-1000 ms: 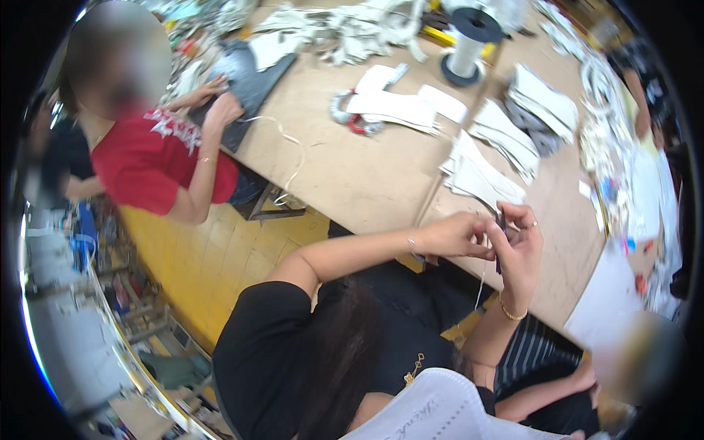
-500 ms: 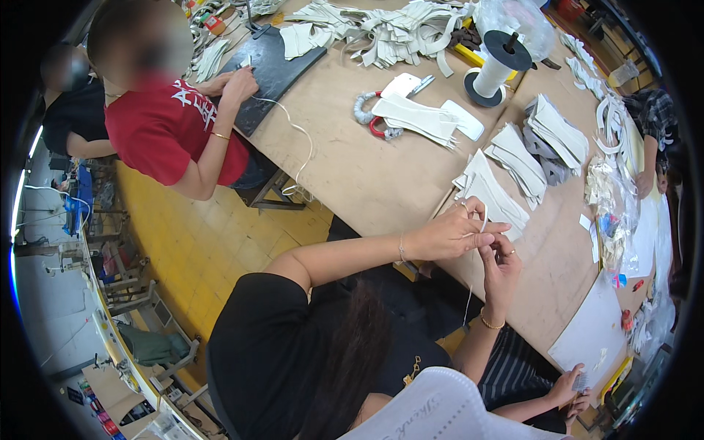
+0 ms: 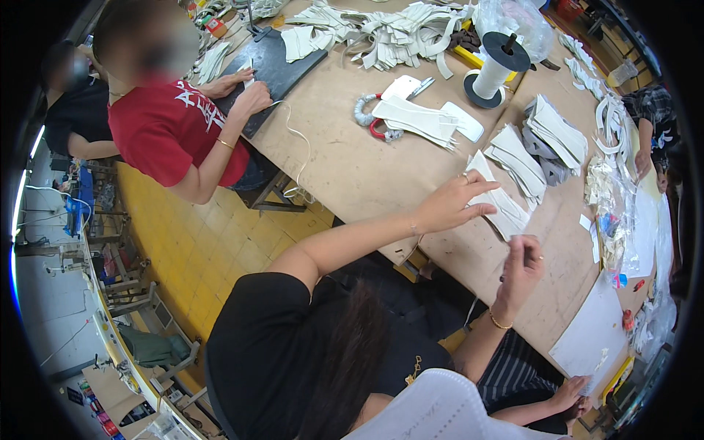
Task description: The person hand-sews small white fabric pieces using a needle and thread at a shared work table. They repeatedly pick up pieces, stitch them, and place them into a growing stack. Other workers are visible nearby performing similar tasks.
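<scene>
Spanning yellow-tiled floor [image 3: 213,242], cluttered brown worktable [image 3: 352,161]

Person seen from above at lower centre of the frame, wearing a black short-sleeved top, both forearms bare. Dark hair falls down the back. The left hand [image 3: 449,203] has a ring on one finger and a thin bracelet at the wrist; the right hand [image 3: 519,270] wears a ring (thin band) and a beaded gold bracelet.

Brown worktable [image 3: 352,158]: white strip stacks [image 3: 513,154], thread spool [image 3: 493,70], black mat [image 3: 275,66].
</scene>
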A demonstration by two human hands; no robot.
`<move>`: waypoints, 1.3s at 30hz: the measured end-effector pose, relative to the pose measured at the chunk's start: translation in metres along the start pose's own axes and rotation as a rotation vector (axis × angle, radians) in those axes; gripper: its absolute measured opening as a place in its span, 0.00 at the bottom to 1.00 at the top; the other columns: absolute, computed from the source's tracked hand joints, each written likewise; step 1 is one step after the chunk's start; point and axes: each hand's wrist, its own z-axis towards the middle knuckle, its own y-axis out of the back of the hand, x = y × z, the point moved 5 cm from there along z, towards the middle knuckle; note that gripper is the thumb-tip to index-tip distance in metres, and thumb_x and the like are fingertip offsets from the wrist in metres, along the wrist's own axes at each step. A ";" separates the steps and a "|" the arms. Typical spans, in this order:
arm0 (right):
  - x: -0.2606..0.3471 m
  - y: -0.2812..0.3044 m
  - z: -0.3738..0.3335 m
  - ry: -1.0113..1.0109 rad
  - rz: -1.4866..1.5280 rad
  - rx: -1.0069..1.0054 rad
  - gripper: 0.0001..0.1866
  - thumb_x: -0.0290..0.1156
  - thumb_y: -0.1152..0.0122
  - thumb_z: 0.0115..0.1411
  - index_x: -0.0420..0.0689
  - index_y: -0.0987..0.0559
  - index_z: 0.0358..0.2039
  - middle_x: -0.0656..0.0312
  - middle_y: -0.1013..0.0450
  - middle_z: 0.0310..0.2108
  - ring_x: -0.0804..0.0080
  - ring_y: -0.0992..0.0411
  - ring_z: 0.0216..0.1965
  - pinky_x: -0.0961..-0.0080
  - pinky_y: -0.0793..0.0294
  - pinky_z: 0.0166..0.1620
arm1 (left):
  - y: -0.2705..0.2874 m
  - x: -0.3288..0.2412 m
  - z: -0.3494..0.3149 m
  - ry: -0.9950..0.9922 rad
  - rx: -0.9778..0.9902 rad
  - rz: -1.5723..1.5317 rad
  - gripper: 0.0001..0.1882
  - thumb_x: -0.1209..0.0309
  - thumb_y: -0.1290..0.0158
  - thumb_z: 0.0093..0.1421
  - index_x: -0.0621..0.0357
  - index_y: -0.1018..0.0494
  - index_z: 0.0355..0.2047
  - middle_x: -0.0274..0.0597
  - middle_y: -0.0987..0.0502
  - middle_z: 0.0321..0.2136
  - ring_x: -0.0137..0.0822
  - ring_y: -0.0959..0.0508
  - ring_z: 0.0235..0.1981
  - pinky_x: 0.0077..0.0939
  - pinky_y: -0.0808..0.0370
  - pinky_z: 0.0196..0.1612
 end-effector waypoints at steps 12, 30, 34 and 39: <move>0.029 0.074 -0.018 0.157 -0.204 -0.473 0.04 0.23 0.36 0.62 0.36 0.21 0.36 0.67 0.28 0.29 0.85 0.34 0.30 0.87 0.35 0.33 | -0.041 0.022 0.035 -0.421 0.188 0.948 0.09 0.69 0.46 0.54 0.57 0.26 0.35 0.43 0.25 0.40 0.41 0.27 0.47 0.38 0.33 0.50; 0.027 0.093 -0.027 0.324 -0.159 -0.466 0.03 0.18 0.39 0.62 0.37 0.23 0.37 0.63 0.30 0.30 0.81 0.32 0.25 0.85 0.32 0.29 | -0.026 -0.010 0.035 -0.064 0.935 0.414 0.09 0.68 0.35 0.49 0.56 0.23 0.29 0.59 0.28 0.53 0.52 0.24 0.52 0.40 0.28 0.51; 0.043 0.103 -0.039 0.415 -0.091 -0.376 0.03 0.20 0.37 0.61 0.38 0.23 0.35 0.61 0.30 0.29 0.79 0.34 0.23 0.85 0.34 0.27 | -0.022 -0.016 0.028 -0.057 0.937 0.153 0.10 0.67 0.35 0.53 0.58 0.22 0.31 0.53 0.31 0.58 0.49 0.22 0.50 0.39 0.27 0.49; 0.092 0.093 -0.046 0.668 0.190 0.162 0.07 0.27 0.31 0.58 0.39 0.21 0.31 0.58 0.26 0.25 0.78 0.31 0.17 0.85 0.36 0.20 | -0.045 -0.001 0.002 0.154 1.038 -0.109 0.10 0.66 0.38 0.56 0.59 0.22 0.33 0.42 0.27 0.54 0.46 0.20 0.40 0.38 0.26 0.42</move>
